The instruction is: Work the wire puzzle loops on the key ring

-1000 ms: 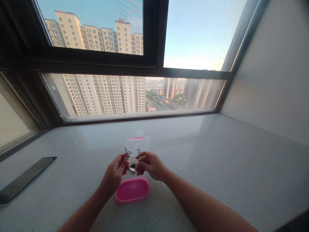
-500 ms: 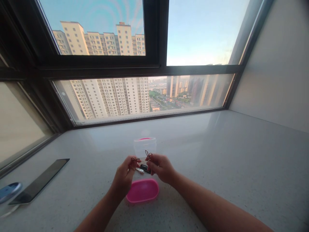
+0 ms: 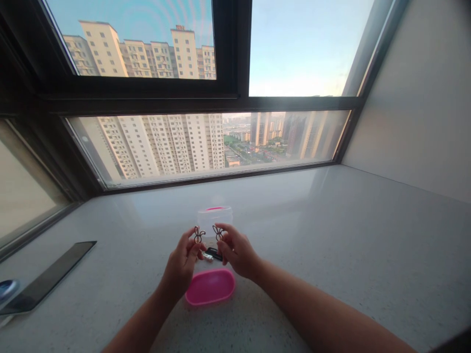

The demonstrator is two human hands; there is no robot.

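Two little bunny-shaped clips are held up side by side, one clip [image 3: 199, 235] pinched in the left hand [image 3: 181, 267] fingers, the other clip [image 3: 219, 232] in the right hand [image 3: 237, 252], ears up. Just below the fingers lies a pink lid [image 3: 210, 286]; behind them stands a clear tub [image 3: 214, 218] on the bench [image 3: 331, 245].

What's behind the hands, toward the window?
A clear plastic container stands just past the left hand and right hand, each pinching a rabbit-shaped clip. The hands cover its lower half, so its contents can't be seen.

Daylit stone sill [image 3: 331, 235] beneath dark-framed window [image 3: 235, 103], white wall [image 3: 415, 108].
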